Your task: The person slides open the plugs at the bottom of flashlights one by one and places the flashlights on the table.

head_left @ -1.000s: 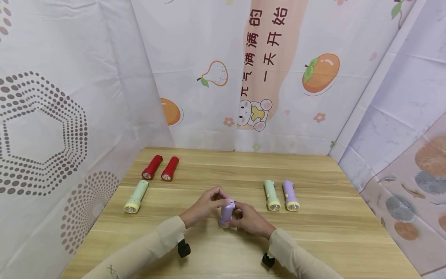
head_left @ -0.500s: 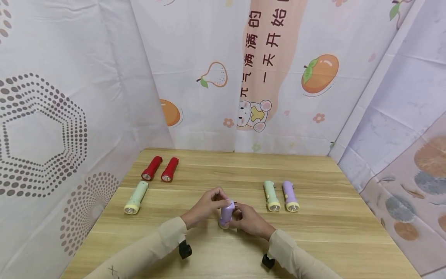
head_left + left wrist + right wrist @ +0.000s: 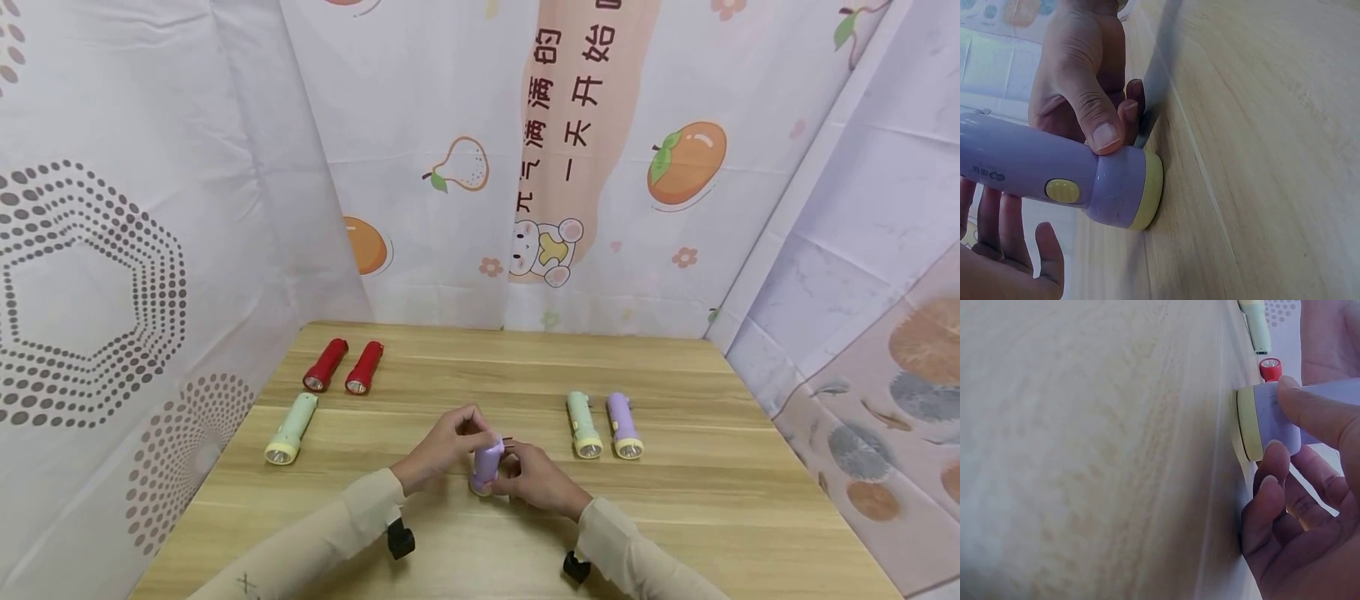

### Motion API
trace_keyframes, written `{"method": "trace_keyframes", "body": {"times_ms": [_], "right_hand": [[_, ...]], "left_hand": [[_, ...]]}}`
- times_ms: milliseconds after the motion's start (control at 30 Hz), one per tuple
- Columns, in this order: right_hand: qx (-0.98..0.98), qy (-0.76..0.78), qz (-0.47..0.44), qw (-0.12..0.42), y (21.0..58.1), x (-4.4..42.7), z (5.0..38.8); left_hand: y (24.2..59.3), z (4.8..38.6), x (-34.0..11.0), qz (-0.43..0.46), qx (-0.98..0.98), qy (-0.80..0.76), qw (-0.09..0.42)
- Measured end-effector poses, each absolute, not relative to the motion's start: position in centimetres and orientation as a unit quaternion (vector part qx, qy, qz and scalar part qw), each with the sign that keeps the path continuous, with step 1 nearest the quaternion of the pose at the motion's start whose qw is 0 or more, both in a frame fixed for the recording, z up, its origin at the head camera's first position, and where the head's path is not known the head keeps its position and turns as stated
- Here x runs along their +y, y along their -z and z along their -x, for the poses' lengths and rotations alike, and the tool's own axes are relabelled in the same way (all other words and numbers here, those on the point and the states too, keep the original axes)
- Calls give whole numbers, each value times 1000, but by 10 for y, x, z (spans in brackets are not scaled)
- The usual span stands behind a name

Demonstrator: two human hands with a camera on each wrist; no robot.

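Note:
A purple flashlight [image 3: 487, 463] stands upright on the wooden table, its yellow-rimmed lens end [image 3: 1150, 190] down. My left hand [image 3: 448, 442] holds it near the upper tail end, thumb at the top. Low on the barrel, close to the head, my right hand [image 3: 542, 477] pinches it, with the thumb [image 3: 1310, 412] on one side and curled fingers on the other. Thin dark prongs [image 3: 507, 439] stick out sideways from the tail toward the right hand. A yellow switch [image 3: 1062, 190] shows on the barrel in the left wrist view.
Two red flashlights [image 3: 326, 365] lie at the back left, with a green flashlight [image 3: 292, 428] in front of them. Another green flashlight [image 3: 583, 425] and a second purple flashlight [image 3: 624, 426] lie side by side at right. Printed curtains [image 3: 420, 233] enclose the table [image 3: 465, 367].
The thin prongs at the flashlight's tail stick out more plainly than a second ago. My left thumb has shifted slightly at the top; both hands keep their hold. The head view has tilted slightly.

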State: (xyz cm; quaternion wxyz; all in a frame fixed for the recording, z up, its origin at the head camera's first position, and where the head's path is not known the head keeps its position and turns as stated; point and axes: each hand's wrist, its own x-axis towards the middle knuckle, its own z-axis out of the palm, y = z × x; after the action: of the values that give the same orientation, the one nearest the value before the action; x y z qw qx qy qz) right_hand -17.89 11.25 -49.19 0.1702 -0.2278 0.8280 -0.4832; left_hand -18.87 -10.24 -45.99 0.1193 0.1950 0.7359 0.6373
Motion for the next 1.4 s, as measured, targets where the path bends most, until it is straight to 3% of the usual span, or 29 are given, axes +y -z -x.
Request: {"method": "trace_keyframes", "body": {"times_ms": [467, 900, 1400], "right_hand": [[809, 510, 232, 178, 496, 110, 173], [861, 430, 260, 84, 502, 109, 173], [866, 423, 258, 73, 501, 108, 169]], "left_hand": [[471, 183, -120, -264, 788, -553, 51], [475, 176, -116, -317, 778, -540, -42], [477, 173, -110, -296, 763, -569, -81]]}}
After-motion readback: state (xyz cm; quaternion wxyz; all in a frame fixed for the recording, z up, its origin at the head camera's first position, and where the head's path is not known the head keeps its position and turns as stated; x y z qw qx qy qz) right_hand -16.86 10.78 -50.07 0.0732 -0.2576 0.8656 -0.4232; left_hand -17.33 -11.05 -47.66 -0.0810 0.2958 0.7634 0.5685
